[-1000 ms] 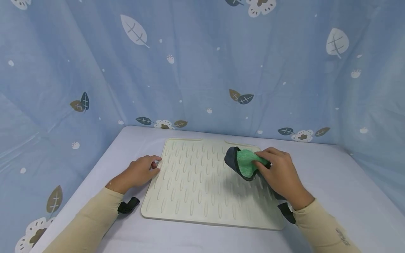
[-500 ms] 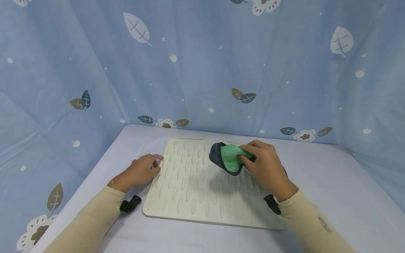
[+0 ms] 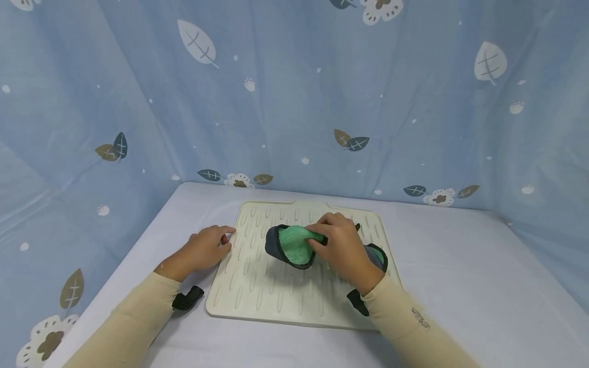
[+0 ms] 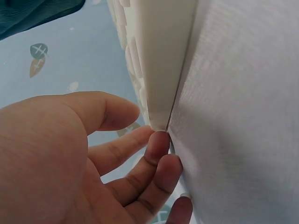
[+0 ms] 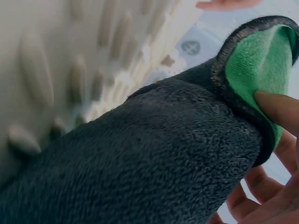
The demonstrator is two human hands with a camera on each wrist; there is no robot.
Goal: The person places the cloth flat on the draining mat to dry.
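My right hand (image 3: 340, 248) pinches one corner of a two-sided cleaning cloth (image 3: 294, 246), bright green on one face, dark blue-grey on the other, with black edging. The cloth curls over into a loose roll and passes beneath the hand. Its other end shows right of the wrist, over a cream ridged mat (image 3: 257, 291). The right wrist view shows the cloth's fluffy dark side (image 5: 140, 149) close over the ridges, the thumb on the green face. My left hand (image 3: 207, 249) is at the mat's left edge, fingertips right at the rim, thumb apart from the fingers in the left wrist view.
The mat lies flat on a table with a white cover (image 3: 455, 266). A blue curtain (image 3: 294, 102) with leaf and flower prints stands behind the table and along both sides. Black straps (image 3: 187, 298) sit at the sleeved wrists.
My right hand has moved left across the mat, taking the cloth along, and the cloth's far end now shows behind the wrist. The left hand stays in place at the mat's edge.
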